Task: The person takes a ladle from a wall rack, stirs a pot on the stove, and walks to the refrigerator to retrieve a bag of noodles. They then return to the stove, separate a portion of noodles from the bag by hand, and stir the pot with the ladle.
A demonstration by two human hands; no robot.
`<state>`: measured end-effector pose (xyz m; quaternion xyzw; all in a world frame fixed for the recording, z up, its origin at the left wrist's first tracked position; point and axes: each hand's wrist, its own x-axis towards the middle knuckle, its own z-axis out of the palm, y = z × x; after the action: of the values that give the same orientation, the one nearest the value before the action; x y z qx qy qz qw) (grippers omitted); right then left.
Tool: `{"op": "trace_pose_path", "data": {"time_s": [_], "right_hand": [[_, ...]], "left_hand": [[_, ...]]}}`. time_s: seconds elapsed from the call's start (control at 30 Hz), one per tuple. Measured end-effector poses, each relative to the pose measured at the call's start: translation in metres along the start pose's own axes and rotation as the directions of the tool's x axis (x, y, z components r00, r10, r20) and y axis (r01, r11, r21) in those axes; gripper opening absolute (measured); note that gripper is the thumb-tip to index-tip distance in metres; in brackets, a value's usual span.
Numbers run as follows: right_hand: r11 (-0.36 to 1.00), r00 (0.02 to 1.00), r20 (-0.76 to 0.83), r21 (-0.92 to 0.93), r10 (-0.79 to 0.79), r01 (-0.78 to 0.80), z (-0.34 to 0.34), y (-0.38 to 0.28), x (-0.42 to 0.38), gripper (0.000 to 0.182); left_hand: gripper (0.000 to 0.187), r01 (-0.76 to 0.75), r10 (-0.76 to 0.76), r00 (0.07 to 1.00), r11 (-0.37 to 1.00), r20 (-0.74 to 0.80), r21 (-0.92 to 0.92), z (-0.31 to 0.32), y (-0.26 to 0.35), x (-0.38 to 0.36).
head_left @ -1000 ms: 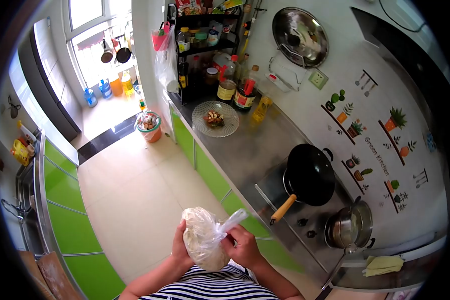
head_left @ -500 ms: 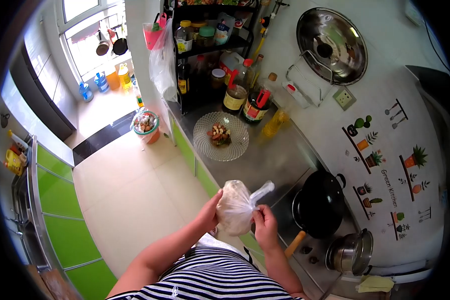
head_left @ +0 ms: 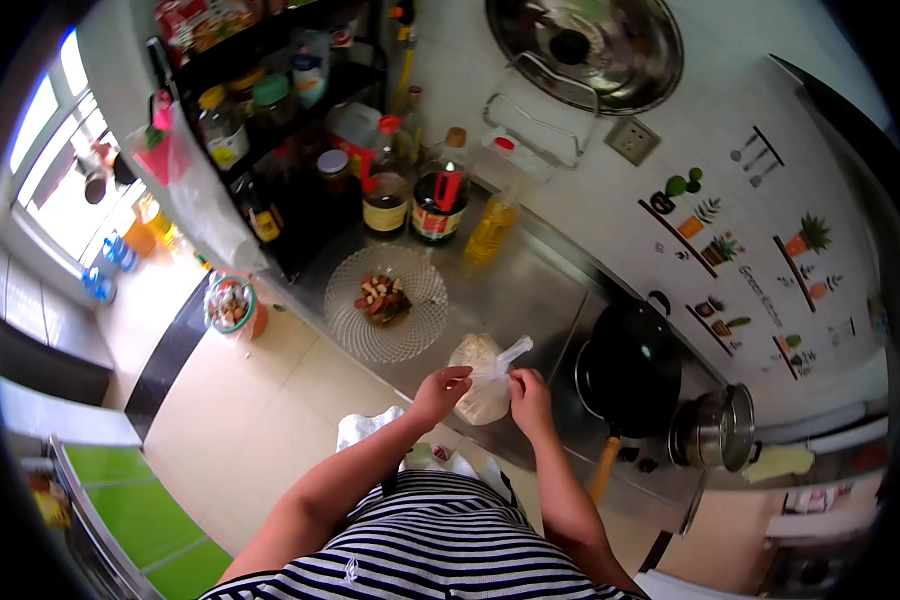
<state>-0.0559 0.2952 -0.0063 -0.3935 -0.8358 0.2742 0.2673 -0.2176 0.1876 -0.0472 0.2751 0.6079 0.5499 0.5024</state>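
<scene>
A clear plastic bag [head_left: 482,400] filled with something pale and powdery is at the counter's near edge, its gathered neck twisted up toward the right. My left hand [head_left: 440,394] pinches the plastic close to the neck from the left side. On the other side, my right hand [head_left: 531,397] has its thumb and fingers closed on the plastic by the neck. Whether the bag rests on the counter cannot be made out. Beyond it stands a patterned glass bowl [head_left: 342,318] holding brown and reddish pieces of food.
A black wok [head_left: 632,365] with a wooden handle sits on the stove at right, beside a steel pot [head_left: 712,428]. Sauce bottles [head_left: 438,200] and an oil bottle [head_left: 490,232] line the wall behind the bowl. A filled bin [head_left: 238,312] stands on the floor.
My left hand has shifted from the bag's side up to its neck. The bag is now farther over the counter. My view has turned toward the counter and wall.
</scene>
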Motion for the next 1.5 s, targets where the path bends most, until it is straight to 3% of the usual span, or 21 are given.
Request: {"op": "trace_pose_path", "data": {"time_s": [0.07,0.3,0.47,0.57,0.7,0.77,0.9,0.97,1.0,1.03,1.1,1.17,1.27,1.33,1.4,1.5], "right_hand": [[0.998,0.998,0.01,0.015,0.054,-0.055,-0.002,-0.01,0.0,0.008],[0.979,0.977,-0.079,0.043,0.2,-0.197,0.017,-0.035,0.001,0.009],[0.96,0.969,-0.189,-0.201,0.159,-0.197,0.019,-0.034,0.001,0.007],[0.979,0.97,-0.212,-0.134,0.123,-0.153,0.011,-0.04,0.002,0.006],[0.99,0.965,-0.252,-0.105,0.068,-0.097,-0.012,-0.066,0.009,0.006],[0.995,0.96,-0.26,0.024,0.102,-0.099,-0.028,-0.083,0.014,0.004],[0.982,0.946,-0.291,0.162,0.143,-0.098,-0.035,-0.072,0.011,0.011],[0.788,0.808,-0.343,0.573,0.479,-0.225,-0.034,-0.07,0.003,0.01],[0.83,0.812,-0.325,0.462,0.485,-0.311,-0.034,-0.054,-0.004,0.01],[0.828,0.811,-0.323,0.466,0.488,-0.312,-0.026,-0.042,-0.011,0.01],[0.898,0.879,-0.183,0.092,0.44,-0.431,-0.011,-0.023,-0.022,0.01],[0.951,0.931,-0.197,0.063,0.308,-0.302,0.01,-0.021,-0.027,0.014],[0.911,0.906,-0.103,0.054,0.412,-0.408,0.017,-0.035,-0.017,0.013],[0.949,0.94,-0.174,-0.066,0.293,-0.308,0.025,-0.029,-0.015,0.01],[0.959,0.942,-0.221,-0.069,0.253,-0.274,0.017,-0.03,-0.016,0.01],[0.966,0.931,-0.292,-0.064,0.221,-0.249,0.001,-0.024,-0.027,0.008]], "left_hand": [[0.027,-0.292,0.292,0.955,0.918,0.043,0.269,-0.004,0.016,0.018],[0.025,-0.303,0.233,0.95,0.85,0.207,0.431,-0.001,0.025,0.052],[0.025,-0.354,0.246,0.929,0.809,0.278,0.468,0.007,0.023,0.057],[0.028,-0.386,0.21,0.903,0.782,0.375,0.49,0.01,0.032,0.056],[0.025,-0.409,0.231,0.902,0.727,0.364,0.551,0.014,0.046,0.054],[0.017,-0.449,0.237,0.889,0.623,0.393,0.64,0.016,0.048,0.054],[0.014,-0.402,0.251,0.915,0.619,0.315,0.674,0.02,0.051,0.058],[0.014,-0.426,0.303,0.904,0.691,0.3,0.584,0.015,0.045,0.061],[0.014,-0.423,0.301,0.906,0.69,0.298,0.587,0.014,0.047,0.059],[0.014,-0.446,0.323,0.894,0.708,0.31,0.547,0.012,0.048,0.056],[0.014,-0.47,0.346,0.88,0.722,0.324,0.507,0.012,0.052,0.052],[0.015,-0.455,0.33,0.888,0.724,0.32,0.519,0.013,0.055,0.049],[0.015,-0.451,0.336,0.891,0.739,0.305,0.501,0.012,0.053,0.046],[0.016,-0.466,0.376,0.885,0.729,0.275,0.502,0.009,0.052,0.046],[0.017,-0.48,0.416,0.876,0.721,0.242,0.5,0.006,0.059,0.045],[0.017,-0.367,0.375,0.922,0.777,0.092,0.512,-0.011,0.067,0.048]]}}
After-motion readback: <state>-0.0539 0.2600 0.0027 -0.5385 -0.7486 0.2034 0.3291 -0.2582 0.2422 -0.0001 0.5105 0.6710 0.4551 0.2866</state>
